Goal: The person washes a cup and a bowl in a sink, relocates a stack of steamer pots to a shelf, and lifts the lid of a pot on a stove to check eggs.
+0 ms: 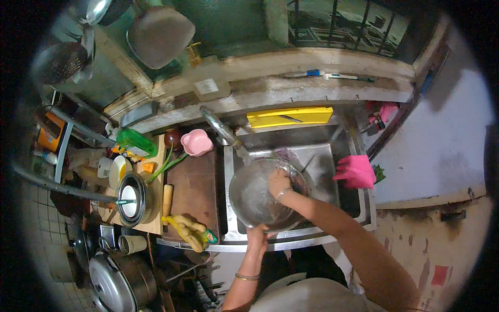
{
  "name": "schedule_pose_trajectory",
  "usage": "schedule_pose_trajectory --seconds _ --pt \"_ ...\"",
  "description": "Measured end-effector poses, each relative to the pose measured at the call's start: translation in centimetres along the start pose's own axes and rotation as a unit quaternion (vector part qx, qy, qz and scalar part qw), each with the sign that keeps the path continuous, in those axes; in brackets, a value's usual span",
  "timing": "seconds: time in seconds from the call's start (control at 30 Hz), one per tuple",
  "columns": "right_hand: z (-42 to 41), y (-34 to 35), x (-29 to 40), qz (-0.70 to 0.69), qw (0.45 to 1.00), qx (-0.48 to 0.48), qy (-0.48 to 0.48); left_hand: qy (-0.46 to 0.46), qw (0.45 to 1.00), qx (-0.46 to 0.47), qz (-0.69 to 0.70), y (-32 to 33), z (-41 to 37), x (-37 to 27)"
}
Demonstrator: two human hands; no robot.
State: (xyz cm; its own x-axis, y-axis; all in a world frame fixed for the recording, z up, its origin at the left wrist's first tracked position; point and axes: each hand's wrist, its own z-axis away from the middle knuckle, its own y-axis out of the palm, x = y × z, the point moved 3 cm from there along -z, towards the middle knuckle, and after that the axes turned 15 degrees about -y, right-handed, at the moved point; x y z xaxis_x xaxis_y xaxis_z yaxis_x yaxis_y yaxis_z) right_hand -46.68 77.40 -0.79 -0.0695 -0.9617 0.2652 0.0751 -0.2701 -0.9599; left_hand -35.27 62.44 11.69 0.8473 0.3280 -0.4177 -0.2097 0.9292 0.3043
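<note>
A large round metal basin (253, 202) stands tilted in the stainless steel sink (331, 163), under a running faucet (220, 126). My left hand (258, 234) grips the basin's near rim, thumb over the edge. Inside the basin, my right hand (280, 183) reaches down to the wet bottom with its fingers bent; whether they hold anything cannot be told. Water partly fills the basin. Behind the basin, something purple (286, 155) lies in the sink, partly hidden.
Left of the sink, a wooden cutting board (195, 183) bears bagged ginger (187, 232) and a pink bowl (197, 142). A yellow slicer (290, 117) leans behind the sink. Pink rubber gloves (356, 171) hang on its right edge. A lidded pot (113, 284) stands lower left.
</note>
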Motion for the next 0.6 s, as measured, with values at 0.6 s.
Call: schedule_pose_trajectory --seconds 0.6 --pt "5.2 -6.5 1.3 0.098 0.94 0.159 -0.286 0.055 0.997 -0.022 -0.041 -1.5 0.5 -1.5"
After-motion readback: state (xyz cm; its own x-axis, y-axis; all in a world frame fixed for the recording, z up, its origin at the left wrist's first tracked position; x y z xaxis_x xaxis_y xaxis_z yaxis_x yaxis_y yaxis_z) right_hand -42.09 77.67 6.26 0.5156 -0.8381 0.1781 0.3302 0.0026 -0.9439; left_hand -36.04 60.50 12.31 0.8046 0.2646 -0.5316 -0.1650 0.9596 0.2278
